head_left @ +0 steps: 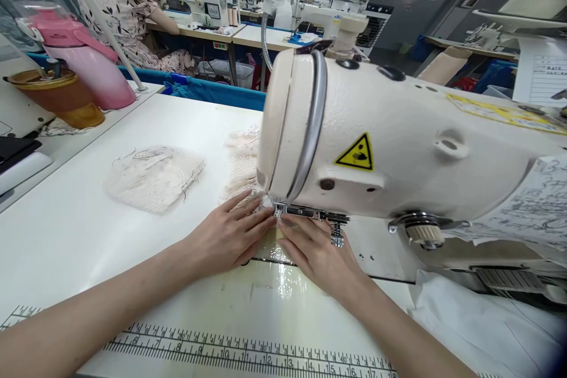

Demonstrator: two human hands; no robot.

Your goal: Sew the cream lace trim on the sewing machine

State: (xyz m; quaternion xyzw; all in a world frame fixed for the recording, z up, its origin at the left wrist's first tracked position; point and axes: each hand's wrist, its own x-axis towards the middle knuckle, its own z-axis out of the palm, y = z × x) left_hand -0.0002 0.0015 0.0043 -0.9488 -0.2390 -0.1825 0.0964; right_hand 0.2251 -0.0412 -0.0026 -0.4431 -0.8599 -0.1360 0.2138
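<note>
A sewing machine (345, 130) reaches in from the right, its presser foot (278, 208) low over the bed. Pale lace fabric (243, 165) lies under and behind the needle area, partly hidden by the machine head. My left hand (234, 230) rests flat on the lace just left of the foot, fingers stretched out. On the other side, my right hand (316, 248) lies with fingers extended beside the foot, partly covered by the machine's metal guide. Its fingertips touch the fabric's near edge.
Another lace piece with loose threads (155, 180) lies on the table's left. Beyond it stand a pink bottle (84, 59) and a brown cup (57, 97). White cloth (482, 319) sits at right. A ruler strip (248, 354) runs along the front. A person (119, 12) sits behind.
</note>
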